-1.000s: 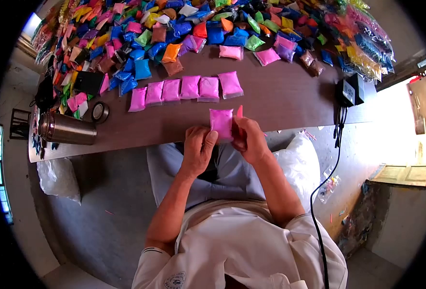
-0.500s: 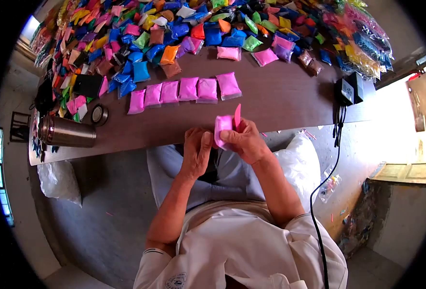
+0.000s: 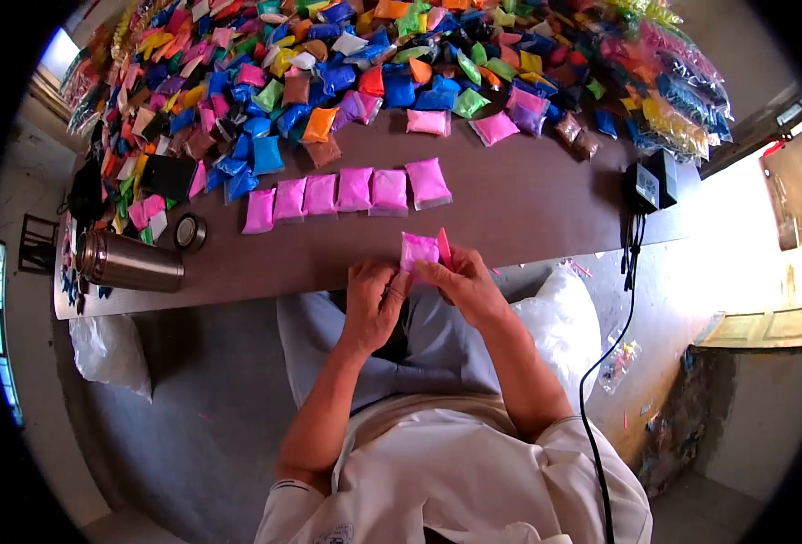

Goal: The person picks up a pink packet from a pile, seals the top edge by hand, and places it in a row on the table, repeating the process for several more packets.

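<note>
A pink packet (image 3: pixel 418 249) is held upright at the table's near edge. My right hand (image 3: pixel 466 283) grips its right side, with a flat pink strip (image 3: pixel 444 247) sticking up between the fingers. My left hand (image 3: pixel 374 297) is closed at the packet's lower left, its thumb against the packet; whatever else those fingers hold is hidden. Beyond my hands, several pink packets lie in a row on the brown table, the rightmost (image 3: pixel 429 182) a little apart and higher than the others.
A heap of colourful packets (image 3: pixel 399 89) covers the table's far side. A steel flask (image 3: pixel 131 260) and its round lid (image 3: pixel 189 232) lie at the left. A black box (image 3: pixel 643 186) with a cable stands at the right. White plastic bags (image 3: pixel 559 313) sit below the table.
The view has shifted slightly, so the table sits lower in it. My left hand has come closer to the packet, its thumb now against it.
</note>
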Demonstrator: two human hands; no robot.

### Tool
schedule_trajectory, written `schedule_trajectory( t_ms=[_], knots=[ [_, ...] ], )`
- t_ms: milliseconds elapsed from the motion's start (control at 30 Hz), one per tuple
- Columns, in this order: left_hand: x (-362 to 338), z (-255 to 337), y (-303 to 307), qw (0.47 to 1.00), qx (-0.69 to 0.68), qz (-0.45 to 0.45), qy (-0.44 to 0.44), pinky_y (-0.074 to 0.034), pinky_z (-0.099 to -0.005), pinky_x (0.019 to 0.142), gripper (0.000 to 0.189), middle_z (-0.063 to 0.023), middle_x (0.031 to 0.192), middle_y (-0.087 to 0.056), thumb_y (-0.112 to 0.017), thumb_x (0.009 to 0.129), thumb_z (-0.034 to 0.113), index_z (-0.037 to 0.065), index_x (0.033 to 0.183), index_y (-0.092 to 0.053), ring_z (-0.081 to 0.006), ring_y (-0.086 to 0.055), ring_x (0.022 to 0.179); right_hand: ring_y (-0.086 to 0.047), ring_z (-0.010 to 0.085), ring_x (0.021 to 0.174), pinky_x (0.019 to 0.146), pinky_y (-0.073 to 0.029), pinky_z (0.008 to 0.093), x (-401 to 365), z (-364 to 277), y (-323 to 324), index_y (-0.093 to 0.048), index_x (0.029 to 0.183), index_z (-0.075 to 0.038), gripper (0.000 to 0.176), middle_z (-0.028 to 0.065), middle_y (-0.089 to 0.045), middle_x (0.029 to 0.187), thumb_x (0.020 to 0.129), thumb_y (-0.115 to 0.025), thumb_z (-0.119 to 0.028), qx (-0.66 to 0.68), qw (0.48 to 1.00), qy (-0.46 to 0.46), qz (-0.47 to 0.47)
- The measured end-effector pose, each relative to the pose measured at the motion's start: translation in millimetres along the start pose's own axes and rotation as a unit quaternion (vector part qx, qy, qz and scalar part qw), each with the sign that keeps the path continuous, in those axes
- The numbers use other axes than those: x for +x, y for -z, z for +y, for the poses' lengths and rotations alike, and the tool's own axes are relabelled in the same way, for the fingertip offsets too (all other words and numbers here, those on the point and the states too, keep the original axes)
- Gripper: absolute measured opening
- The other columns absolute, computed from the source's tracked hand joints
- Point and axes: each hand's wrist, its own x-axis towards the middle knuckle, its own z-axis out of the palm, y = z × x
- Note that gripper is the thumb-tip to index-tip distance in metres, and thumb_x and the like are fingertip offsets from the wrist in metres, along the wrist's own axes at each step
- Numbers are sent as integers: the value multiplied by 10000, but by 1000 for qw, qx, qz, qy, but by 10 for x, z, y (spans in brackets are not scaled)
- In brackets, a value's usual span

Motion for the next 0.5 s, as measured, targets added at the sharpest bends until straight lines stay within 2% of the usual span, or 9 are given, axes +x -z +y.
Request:
schedule_trajectory(
  t_ms=[133,233,267,333,367,433,467,500],
  knots=[
    [-23,-5,-20,999,37,-16,-35,-352,-376,773,258,-66,679,-544,-520,895,200,64,676,-536,-265,-520,740,-466,40,709,592,-398,215,77,157,113,-621,903,0,168,-51,-550,793,878,-623,-166,-6,998,63,0],
    [-48,-53,-41,1000,19,0,-19,-353,-370,768,290,-50,629,-529,-525,892,198,66,634,-514,-253,-515,689,-446,48,683,569,-375,210,147,-24,297,-614,885,-11,163,-48,-535,766,861,-640,-170,-90,985,117,93],
    [-40,-28,-31,1000,17,0,-16,-356,-367,764,290,-51,622,-527,-533,886,187,65,624,-506,-250,-512,676,-445,52,675,563,-372,212,214,-107,373,-608,882,-10,170,-46,-533,758,850,-651,-172,-115,973,150,131],
    [-31,-7,-32,1000,13,0,-16,-358,-364,760,291,-51,615,-525,-542,879,176,63,614,-499,-248,-509,663,-467,70,663,572,-394,233,278,-448,489,-604,870,-6,192,-15,-550,736,819,-674,-177,-293,927,117,201],
    [-27,-8,-35,999,29,-2,-19,-361,-362,756,279,-50,617,-527,-550,871,164,60,617,-503,-244,-510,665,-467,70,663,572,-394,233,368,-494,532,-604,870,-6,192,-15,-550,736,819,-674,-177,-295,926,119,202],
    [-24,-2,-44,999,43,-3,-23,-363,-361,751,266,-49,620,-528,-558,864,152,57,620,-508,-240,-512,668,-507,114,650,592,-422,275,550,-524,642,-596,866,14,235,35,-575,718,790,-688,-189,-358,882,158,262],
    [-24,4,-47,999,44,6,-27,-366,-362,746,249,-47,620,-529,-568,853,140,54,626,-515,-239,-515,669,-549,170,661,620,-443,317,638,-508,730,-599,880,13,290,98,-599,735,765,-698,-234,-395,870,143,257],
    [-25,8,-52,998,45,14,-30,-369,-362,741,231,-46,621,-530,-577,843,128,52,632,-521,-238,-519,670,-549,170,661,620,-443,317,715,-528,761,-599,880,13,290,98,-599,735,765,-698,-234,-396,870,144,257]
  ],
)
